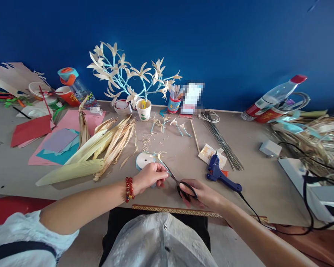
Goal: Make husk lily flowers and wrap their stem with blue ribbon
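My right hand point(202, 193) grips a pair of black-handled scissors point(187, 190), their blades pointing up and left towards my other hand. Pinched in the fingers of my left hand point(152, 175) is a thin light-blue flower stem point(167, 169), its small pale petals near the scissor tips. The blades lie close beside the stem; whether they touch it I cannot tell. Just behind my left hand sits a white spool point(145, 160) with light-blue tape, partly covered by the fingers. Finished small flowers point(163, 124) on blue stems lie farther back, near scattered husk trimmings point(146, 142).
Corn husks point(111, 144) and coloured paper point(59, 142) lie left. A potted husk-flower arrangement point(143, 111) stands at the back. To the right are a blue glue gun point(221, 174) with a cord, wires point(224, 144), a bottle point(272, 98) and a white power strip point(303, 189).
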The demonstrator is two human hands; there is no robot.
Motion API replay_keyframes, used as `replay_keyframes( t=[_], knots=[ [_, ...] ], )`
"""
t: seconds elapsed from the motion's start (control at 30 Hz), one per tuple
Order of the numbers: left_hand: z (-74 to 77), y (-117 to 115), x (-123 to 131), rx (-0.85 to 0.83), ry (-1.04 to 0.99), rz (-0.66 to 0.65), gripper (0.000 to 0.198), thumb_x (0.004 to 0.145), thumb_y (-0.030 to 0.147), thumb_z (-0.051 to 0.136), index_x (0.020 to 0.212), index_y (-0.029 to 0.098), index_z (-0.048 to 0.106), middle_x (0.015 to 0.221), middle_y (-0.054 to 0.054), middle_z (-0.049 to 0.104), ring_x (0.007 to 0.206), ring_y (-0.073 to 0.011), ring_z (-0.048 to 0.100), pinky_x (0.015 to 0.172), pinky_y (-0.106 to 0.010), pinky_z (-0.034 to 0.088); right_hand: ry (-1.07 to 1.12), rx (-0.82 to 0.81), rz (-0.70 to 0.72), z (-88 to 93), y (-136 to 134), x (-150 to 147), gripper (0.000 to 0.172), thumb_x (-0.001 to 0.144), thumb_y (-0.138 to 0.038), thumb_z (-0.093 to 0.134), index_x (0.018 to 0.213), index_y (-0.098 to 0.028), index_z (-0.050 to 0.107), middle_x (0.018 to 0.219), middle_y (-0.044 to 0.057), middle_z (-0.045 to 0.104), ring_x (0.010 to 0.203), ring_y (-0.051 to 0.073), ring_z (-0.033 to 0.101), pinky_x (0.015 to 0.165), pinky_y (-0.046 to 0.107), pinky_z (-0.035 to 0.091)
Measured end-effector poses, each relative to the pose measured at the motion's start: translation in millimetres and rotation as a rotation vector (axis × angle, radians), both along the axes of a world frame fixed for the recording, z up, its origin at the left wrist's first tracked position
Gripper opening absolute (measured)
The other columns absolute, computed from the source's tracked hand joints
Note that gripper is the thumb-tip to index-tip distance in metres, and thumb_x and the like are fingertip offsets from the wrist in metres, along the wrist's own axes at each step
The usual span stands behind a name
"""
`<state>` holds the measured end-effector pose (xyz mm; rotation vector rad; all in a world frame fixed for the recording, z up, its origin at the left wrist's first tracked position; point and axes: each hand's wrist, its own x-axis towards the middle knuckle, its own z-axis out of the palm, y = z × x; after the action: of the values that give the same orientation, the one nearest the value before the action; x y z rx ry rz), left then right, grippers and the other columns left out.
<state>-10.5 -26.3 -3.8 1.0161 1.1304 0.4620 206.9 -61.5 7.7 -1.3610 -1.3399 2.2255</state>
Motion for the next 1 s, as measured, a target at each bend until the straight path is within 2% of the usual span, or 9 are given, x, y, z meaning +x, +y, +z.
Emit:
replay_keyframes(
  t=[0.37, 0.8, 1.0],
  knots=[
    [7.2, -2.8, 1.9, -0.051, -0.037, 0.042, 0.012, 0.07, 0.024, 0.063, 0.074, 0.016, 0.056, 0.056, 0.005, 0.055, 0.043, -0.007, 0.046, 0.049, -0.023, 0.042, -0.095, 0.095, 0.04, -6.6, -4.5, 2.5, 0.054, 0.083, -0.071, 0.054, 0.074, -0.019, 0.046, 0.056, -0.004, 0.057, 0.035, 0.003, 0.029, 0.033, 0.019, 0.019],
    [9.2, -1.8, 4.2, -0.054, -0.015, 0.06, 0.011, 0.07, 0.023, 0.064, 0.071, 0.016, 0.056, 0.053, 0.005, 0.054, 0.042, -0.0058, 0.041, 0.047, -0.021, 0.039, -0.189, 0.311, 0.046, -0.7, -8.4, -1.1, 0.054, 0.083, -0.072, 0.05, 0.065, -0.021, 0.042, 0.049, -0.005, 0.049, 0.044, 0.009, 0.038, 0.044, 0.023, 0.027],
    [13.5, -1.7, 5.0, -0.078, -0.026, 0.054, 0.014, 0.068, 0.025, 0.066, 0.068, 0.017, 0.054, 0.048, 0.006, 0.05, 0.042, -0.0064, 0.042, 0.049, -0.021, 0.036, -0.198, 0.331, 0.026, -1.2, -10.5, -1.0, 0.052, 0.083, -0.069, 0.053, 0.065, -0.021, 0.041, 0.049, -0.005, 0.046, 0.047, 0.01, 0.038, 0.047, 0.024, 0.028]
  ],
)
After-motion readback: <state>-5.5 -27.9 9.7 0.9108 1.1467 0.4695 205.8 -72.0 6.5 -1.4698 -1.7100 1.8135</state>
